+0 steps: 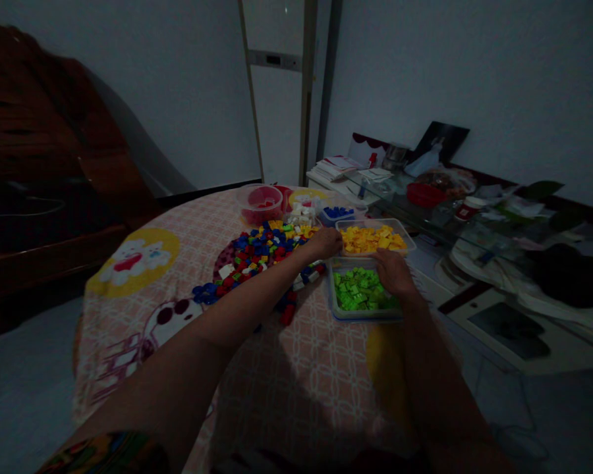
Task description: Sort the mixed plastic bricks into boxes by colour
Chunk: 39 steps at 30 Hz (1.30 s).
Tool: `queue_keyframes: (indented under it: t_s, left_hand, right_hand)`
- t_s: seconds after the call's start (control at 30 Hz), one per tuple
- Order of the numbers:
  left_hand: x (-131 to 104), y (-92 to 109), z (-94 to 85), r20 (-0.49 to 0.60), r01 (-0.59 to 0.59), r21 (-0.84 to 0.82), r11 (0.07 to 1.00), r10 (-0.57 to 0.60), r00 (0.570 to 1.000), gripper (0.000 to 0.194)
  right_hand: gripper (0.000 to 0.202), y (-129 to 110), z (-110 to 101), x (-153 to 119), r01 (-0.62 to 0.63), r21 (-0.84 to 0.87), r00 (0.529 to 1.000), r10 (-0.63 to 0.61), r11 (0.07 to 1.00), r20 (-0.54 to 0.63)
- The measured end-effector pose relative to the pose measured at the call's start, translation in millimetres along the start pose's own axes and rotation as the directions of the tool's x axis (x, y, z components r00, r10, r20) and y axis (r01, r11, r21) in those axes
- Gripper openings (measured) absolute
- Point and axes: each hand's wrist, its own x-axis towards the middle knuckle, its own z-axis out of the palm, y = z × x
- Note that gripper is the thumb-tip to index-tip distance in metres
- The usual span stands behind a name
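A clear plastic box (411, 249) full of yellow toy bricks (370, 237) stands on the right of the round table. My left hand (327, 243) is closed at its left front corner, fingers curled on the rim. At the near rim of the same box, my right hand (394, 271) grips with its fingertips, the palm above a second box (333, 306) of green toy bricks (358, 289). To the left of my left hand lies a mixed heap of toy bricks (264, 247) in red, blue, yellow and white. My left forearm hides part of that heap.
Behind the heap are a round tub (261, 204) with red pieces, white bricks (301, 214) and a box with blue bricks (338, 212). A patterned cloth (296, 368) covers the table. A cluttered glass-topped cabinet (395, 187) runs along the right; a wooden bench (44, 131) stands left.
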Motion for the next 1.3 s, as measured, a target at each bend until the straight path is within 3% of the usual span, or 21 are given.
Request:
queue_keyframes:
  t_s: [0.07,0.17,0.27,0.4,0.63,0.8,0.97,1.17,1.3]
  left_hand:
    - [-1.4,-13.7,6.6,0.126,0.030,-0.135,0.990,-0.013,0.992,0.022]
    - [-3.7,-31.5,16.5,0.310,0.068,-0.401,0.914,0.066,0.948,0.024]
    - [-5.1,-41.3,25.9,0.353,0.084,-0.586,0.806,0.161,0.922,0.017]
    - [-4.2,-47.1,36.1,0.318,0.035,-0.649,0.760,0.229,0.920,0.010]
    - [-2.4,-51.5,43.5,0.258,0.014,-0.550,0.835,0.153,0.954,0.012]
    - [-0.4,-49.3,34.2,0.237,0.049,-0.490,0.871,0.079,0.968,0.006]
    - [14.5,-36.3,16.0,0.046,0.119,-0.461,0.879,-0.110,0.993,0.019]
    - [31.2,-8.1,12.9,-0.159,-0.111,-0.431,0.896,0.046,0.986,0.051]
    - [13.1,-20.3,11.4,-0.189,-0.057,-0.365,0.929,-0.014,0.982,0.047]
  right_hand:
    - [0.038,2.0,2.2,-1.0,0.006,0.005,1.000,-0.006,1.000,-0.009]
    - [0.039,4.0,4.4,-2.0,0.009,0.011,1.000,-0.009,1.000,-0.018]
    - [0.039,4.3,4.0,-1.4,0.006,0.012,1.000,-0.006,1.000,-0.003]
    - [0.039,3.7,2.5,-0.4,0.012,0.005,1.000,-0.012,1.000,0.005]
    - [0.038,5.4,4.4,-0.3,0.014,0.021,1.000,-0.014,1.000,-0.012]
    - [0.039,4.8,3.8,0.2,0.010,0.017,1.000,-0.010,1.000,0.003]
    - [0.039,0.7,3.8,-1.2,-0.003,-0.006,0.999,0.002,1.000,-0.043]
    - [0.040,-0.1,0.4,0.4,-0.008,-0.010,1.000,0.008,1.000,0.003]
    - [0.039,-0.4,-0.9,-0.4,-0.005,-0.023,1.000,0.005,1.000,0.011]
